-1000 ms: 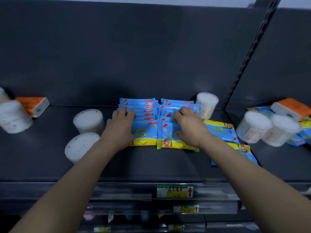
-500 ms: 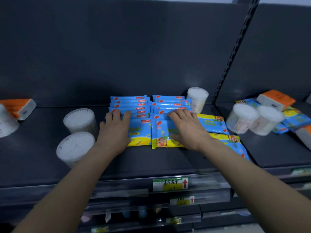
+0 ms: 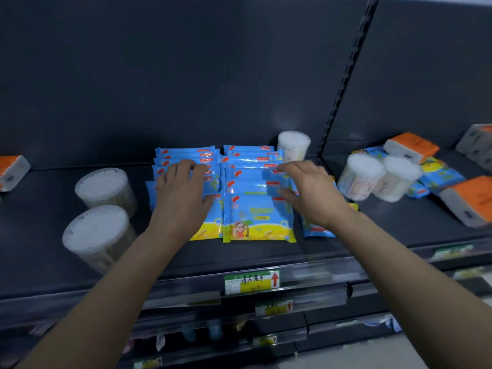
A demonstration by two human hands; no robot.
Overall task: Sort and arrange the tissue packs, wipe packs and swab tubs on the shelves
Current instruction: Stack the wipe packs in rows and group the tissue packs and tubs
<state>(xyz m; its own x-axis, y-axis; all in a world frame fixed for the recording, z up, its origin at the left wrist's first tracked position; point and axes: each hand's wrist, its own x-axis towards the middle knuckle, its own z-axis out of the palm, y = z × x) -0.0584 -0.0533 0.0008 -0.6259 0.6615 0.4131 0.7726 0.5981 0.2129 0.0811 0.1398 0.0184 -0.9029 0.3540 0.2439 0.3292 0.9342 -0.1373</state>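
The left hand (image 3: 183,194) is lying palm down on the left row of wipe packs (image 3: 185,153), its fingers (image 3: 186,169) straight and a little apart, curling round nothing. The right hand (image 3: 312,194) is reaching over the right edge of the right row of wipe packs (image 3: 257,217); its fingers (image 3: 294,169) are spread and loosely bent, holding nothing, and motion blur is hiding whether they are touching the packs.

Both rows are sitting side by side mid-shelf, each overlapping front to back like shingles, the front packs showing a blue and yellow face. One more loose wipe pack (image 3: 316,230) is lying partly under the right wrist, just beside the right row.

Two swab tubs (image 3: 102,187) (image 3: 95,233) are standing to the left of the rows, one behind the other; a third swab tub (image 3: 292,145) is standing at the back, right beside the slotted upright (image 3: 343,83).

On the neighbouring bay to the right, two more tubs (image 3: 362,174) (image 3: 399,177) are sitting close together – behind and beside them are scattered wipe packs (image 3: 439,174) and orange-topped tissue packs (image 3: 411,146) (image 3: 471,201). Another tissue pack (image 3: 13,169) is lying at the far left of the shelf (image 3: 40,262). A green and yellow price label (image 3: 251,282) is sitting in the shelf's front rail.
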